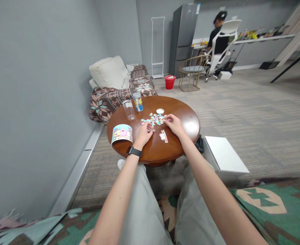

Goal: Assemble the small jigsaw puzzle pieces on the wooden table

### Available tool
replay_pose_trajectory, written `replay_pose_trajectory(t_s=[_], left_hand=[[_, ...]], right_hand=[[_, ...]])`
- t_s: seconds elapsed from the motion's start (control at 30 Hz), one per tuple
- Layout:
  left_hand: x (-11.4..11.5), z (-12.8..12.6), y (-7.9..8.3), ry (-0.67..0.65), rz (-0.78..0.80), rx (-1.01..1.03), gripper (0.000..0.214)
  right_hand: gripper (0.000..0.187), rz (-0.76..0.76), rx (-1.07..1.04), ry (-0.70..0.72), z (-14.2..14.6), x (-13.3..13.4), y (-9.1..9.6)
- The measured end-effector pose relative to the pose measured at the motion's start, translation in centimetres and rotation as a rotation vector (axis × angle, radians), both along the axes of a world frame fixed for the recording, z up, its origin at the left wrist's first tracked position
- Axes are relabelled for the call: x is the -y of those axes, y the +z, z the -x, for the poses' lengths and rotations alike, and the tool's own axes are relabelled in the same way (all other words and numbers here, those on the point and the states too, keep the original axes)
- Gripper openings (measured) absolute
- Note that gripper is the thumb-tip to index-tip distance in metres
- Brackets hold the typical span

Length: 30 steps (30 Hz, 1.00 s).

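A loose pile of small colourful jigsaw pieces (pixel 155 119) lies in the middle of the round wooden table (pixel 178 151). My left hand (pixel 144 135), with a black watch on the wrist, is at the near left of the pile. Its fingers are curled together by a few pieces; what they hold is too small to make out. My right hand (pixel 175 124) reaches the pile's right edge, fingertips bent together among the pieces, their contents hidden. Between the hands and nearer me is a small joined puzzle section (pixel 163 136). A curved picture sheet (pixel 122 133) with cartoon figures lies at the left.
Behind the pile are a clear cup (pixel 129 109), a printed can (pixel 137 102) and a round lid (pixel 160 111). A white box (pixel 225 154) stands right of the table. A red bin (pixel 169 82), a wire chair (pixel 193 69) and a seated person (pixel 213 35) are farther back.
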<state>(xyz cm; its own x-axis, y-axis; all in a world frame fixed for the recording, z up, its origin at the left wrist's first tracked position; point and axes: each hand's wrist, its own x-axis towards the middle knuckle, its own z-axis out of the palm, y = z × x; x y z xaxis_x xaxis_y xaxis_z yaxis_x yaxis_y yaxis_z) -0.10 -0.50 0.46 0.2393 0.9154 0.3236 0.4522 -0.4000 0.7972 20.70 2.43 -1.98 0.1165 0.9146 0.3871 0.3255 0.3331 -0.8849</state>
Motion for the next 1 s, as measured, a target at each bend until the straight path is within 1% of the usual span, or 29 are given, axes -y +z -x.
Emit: replay_pose_trajectory(t_s=[0.13, 0.27, 0.37, 0.5, 0.57, 0.63, 0.73, 0.8, 0.9, 1.0], left_hand=[[0.0, 0.0, 0.0, 0.021, 0.002, -0.026, 0.019], [-0.2, -0.1, -0.2, 0.01, 0.002, 0.004, 0.016], [-0.2, -0.1, -0.2, 0.039, -0.008, 0.04, 0.016], [0.1, 0.0, 0.4, -0.017, 0.09, 0.131, 0.017], [0.2, 0.1, 0.5, -0.046, 0.142, 0.192, 0.017], [0.1, 0.1, 0.4, -0.031, 0.178, 0.244, 0.02], [-0.1, 0.0, 0.0, -0.019, 0.179, 0.273, 0.023], [-0.2, 0.0, -0.3, -0.009, 0.172, 0.28, 0.022], [-0.3, 0.0, -0.5, -0.002, 0.157, 0.255, 0.02], [-0.3, 0.1, -0.5, -0.011, 0.105, 0.162, 0.02]], right_hand=[[0.01, -0.022, 0.023, -0.05, 0.0, -0.2, 0.0], [0.012, -0.008, 0.019, -0.092, 0.0, -0.4, -0.1], [0.014, 0.017, 0.015, -0.092, -0.1, -0.4, -0.1], [0.019, 0.041, -0.039, -0.104, -0.2, -0.1, 0.2], [0.021, 0.027, -0.092, -0.074, -0.2, 0.0, 0.4], [0.024, 0.047, -0.15, -0.025, -0.2, 0.0, 0.4], [0.029, 0.077, -0.195, 0.025, -0.2, 0.0, 0.5], [0.029, 0.1, -0.197, 0.061, -0.3, -0.1, 0.5], [0.023, 0.13, -0.166, 0.101, -0.4, -0.2, 0.4], [0.018, 0.137, -0.105, 0.08, -0.3, -0.3, 0.2]])
